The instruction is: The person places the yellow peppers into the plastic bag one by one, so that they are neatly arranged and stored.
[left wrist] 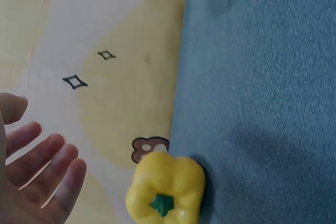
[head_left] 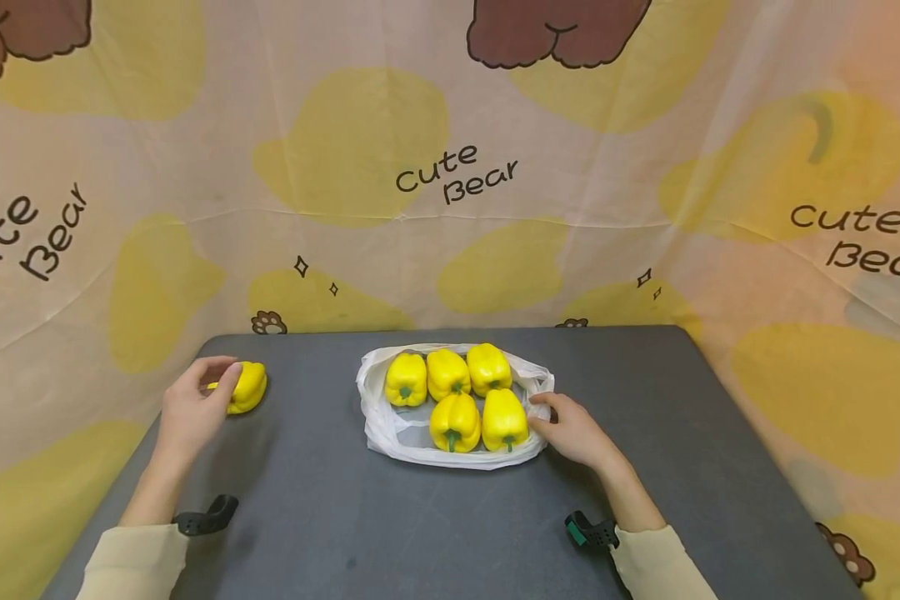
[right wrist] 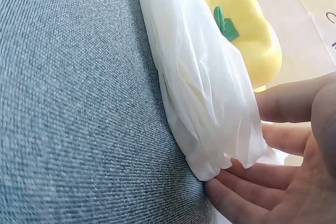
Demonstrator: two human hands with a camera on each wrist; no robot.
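A yellow bell pepper (head_left: 249, 387) lies on the grey table at the left, its green stem (left wrist: 162, 204) facing my left hand. My left hand (head_left: 197, 406) is beside this pepper, fingers spread; in the left wrist view a gap shows between the fingers and the pepper. A white plastic bag (head_left: 412, 454), mouth spread wide, lies mid-table with several yellow bell peppers (head_left: 454, 421) inside in two rows. My right hand (head_left: 572, 427) holds the bag's right rim. In the right wrist view its fingers (right wrist: 249, 182) are against the bag's outer side.
The grey table (head_left: 307, 525) ends at a patterned cloth backdrop (head_left: 360, 150) behind and along both sides. A black strap (head_left: 208, 517) is at my left wrist, and another strap (head_left: 591, 531) with a green part is at my right wrist.
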